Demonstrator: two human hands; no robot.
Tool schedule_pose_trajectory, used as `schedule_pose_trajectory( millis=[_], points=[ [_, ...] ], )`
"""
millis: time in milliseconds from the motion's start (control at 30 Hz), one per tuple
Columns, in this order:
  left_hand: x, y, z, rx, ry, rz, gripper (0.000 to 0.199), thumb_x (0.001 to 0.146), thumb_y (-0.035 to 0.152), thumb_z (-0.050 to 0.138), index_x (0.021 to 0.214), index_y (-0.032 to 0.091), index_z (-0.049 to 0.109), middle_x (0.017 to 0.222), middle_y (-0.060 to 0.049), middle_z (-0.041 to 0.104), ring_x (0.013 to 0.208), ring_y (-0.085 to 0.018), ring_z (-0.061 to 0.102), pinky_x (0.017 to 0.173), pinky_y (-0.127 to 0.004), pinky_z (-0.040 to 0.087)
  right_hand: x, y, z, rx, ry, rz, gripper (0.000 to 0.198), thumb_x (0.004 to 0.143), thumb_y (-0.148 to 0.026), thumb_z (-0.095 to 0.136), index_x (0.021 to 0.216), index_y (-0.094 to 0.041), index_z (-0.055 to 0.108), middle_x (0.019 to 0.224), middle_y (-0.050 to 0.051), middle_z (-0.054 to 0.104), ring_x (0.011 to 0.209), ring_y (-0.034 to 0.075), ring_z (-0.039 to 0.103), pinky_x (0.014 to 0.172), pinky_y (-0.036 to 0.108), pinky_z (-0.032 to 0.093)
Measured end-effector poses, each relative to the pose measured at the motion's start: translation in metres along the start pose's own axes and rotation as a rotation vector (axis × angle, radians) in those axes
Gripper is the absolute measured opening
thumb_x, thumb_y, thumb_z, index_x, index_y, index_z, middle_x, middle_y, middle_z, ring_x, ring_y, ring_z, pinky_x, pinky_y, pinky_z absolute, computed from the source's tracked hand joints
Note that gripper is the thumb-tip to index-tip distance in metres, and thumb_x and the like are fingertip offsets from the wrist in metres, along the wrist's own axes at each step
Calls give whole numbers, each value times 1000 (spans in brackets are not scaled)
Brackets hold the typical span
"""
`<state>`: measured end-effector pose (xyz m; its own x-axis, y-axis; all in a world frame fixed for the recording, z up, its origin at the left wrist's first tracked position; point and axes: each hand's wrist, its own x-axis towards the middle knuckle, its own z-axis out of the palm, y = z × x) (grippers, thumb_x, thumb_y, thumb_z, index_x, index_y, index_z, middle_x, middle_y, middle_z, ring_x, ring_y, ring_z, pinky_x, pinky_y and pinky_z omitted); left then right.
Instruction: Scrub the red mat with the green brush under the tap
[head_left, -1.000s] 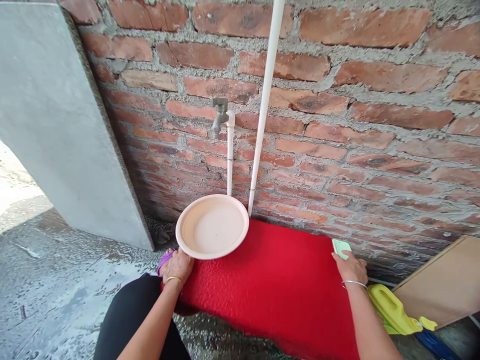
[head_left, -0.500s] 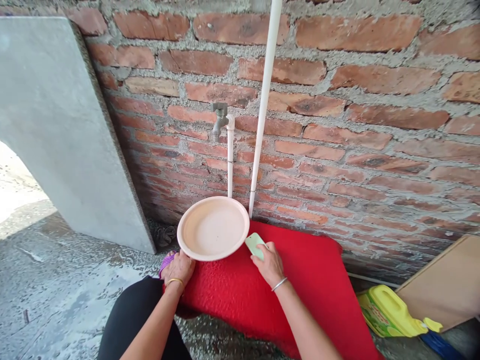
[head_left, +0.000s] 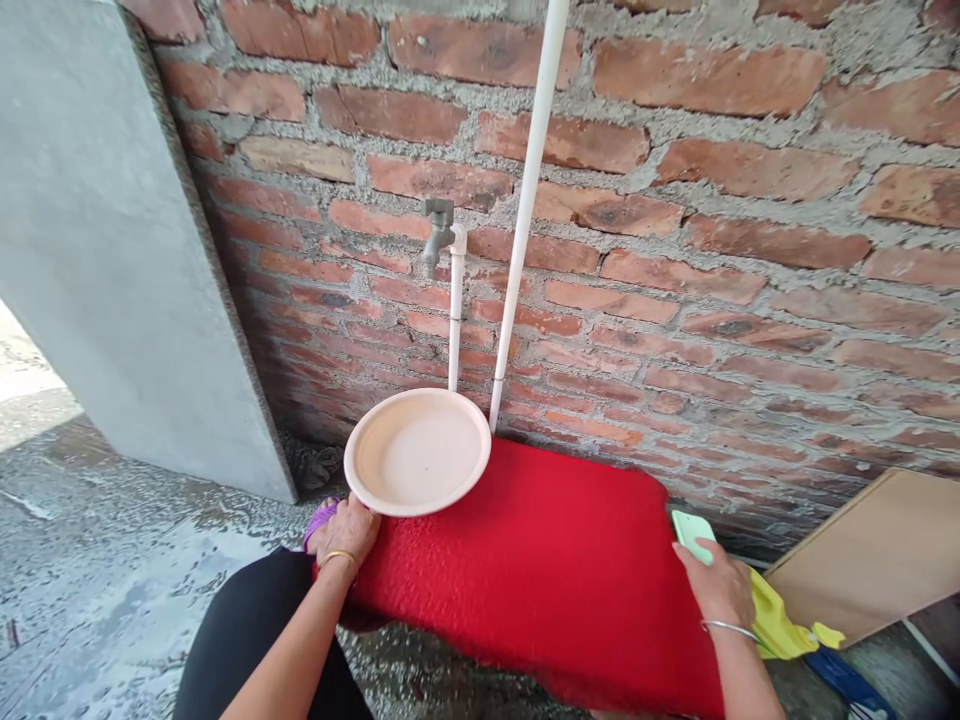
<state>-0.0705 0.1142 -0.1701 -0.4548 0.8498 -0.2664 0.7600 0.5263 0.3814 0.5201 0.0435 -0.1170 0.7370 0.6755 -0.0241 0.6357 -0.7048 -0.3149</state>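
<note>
Broad red fabric cloth [head_left: 555, 570] lying spread below a rough brick wall [head_left: 720, 240]

In the head view, a hidden support is being covered by the cloth. At the cloth's far left corner, a round pale pink basin [head_left: 424, 455] is standing. Close by the basin's near left rim, the left hand [head_left: 346, 530] is being rested on the cloth's left edge; its fingers are being bent downward, but how tightly any fabric is being gripped cannot be made out. At the cloth's right edge, a flat pale green rounded block [head_left: 693, 535] is being gripped by the right hand [head_left: 716, 583], thumb and fingers being closed around its sides; contact with the cloth cannot be confirmed.

For good control, it seems best that the left edge be firmly pinned and the block held level, with even pressure. At the right edge, slipping off is probably being risked; near the basin, a knock should be avoided.
</note>
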Motion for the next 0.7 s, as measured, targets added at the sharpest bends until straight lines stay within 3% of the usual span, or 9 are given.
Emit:
schedule_pose_trajectory(
  millis=[100,167,367,467,567,700],
  points=[
    [2,-1,1,3,-2,-3,58,105,44,32,145,14,62,138,-26,70,133,-41,67,109,-55,51,-2,30,8,95,62,25,65,89,-66,50,130,-21,74,107,20,71,119,42,67,98,55,57],
    [4,-2,2,6,8,7,59,105,46,32,144,15,63,139,-26,70,133,-40,67,110,-55,50,-15,24,18,157,96,-59,62,89,-67,50,128,-24,74,114,20,69,121,42,66,102,55,56],
    [9,-7,6,18,27,3,63,105,49,30,144,15,65,140,-27,70,132,-41,67,109,-56,50,-95,-58,68,238,39,-625,35,89,-47,66,115,-28,80,126,12,67,115,30,69,107,43,55],
    [11,-10,6,36,57,19,60,104,48,34,143,15,66,137,-26,71,132,-39,67,107,-53,52,-127,-85,89,184,-9,-804,29,92,-36,67,117,-31,81,126,9,68,108,27,70,101,41,57],
    [12,-12,5,60,50,37,58,103,45,35,143,18,67,136,-24,72,133,-38,67,106,-51,54,-125,-83,86,132,-31,-778,31,92,-34,67,120,-30,80,124,9,68,109,27,71,101,40,56],
    [12,-12,3,71,52,41,59,104,47,34,143,18,66,134,-24,73,130,-38,68,105,-51,55,-78,-34,52,83,-51,-471,36,92,-41,64,122,-27,79,119,10,67,104,27,72,101,40,55]
  ],
)
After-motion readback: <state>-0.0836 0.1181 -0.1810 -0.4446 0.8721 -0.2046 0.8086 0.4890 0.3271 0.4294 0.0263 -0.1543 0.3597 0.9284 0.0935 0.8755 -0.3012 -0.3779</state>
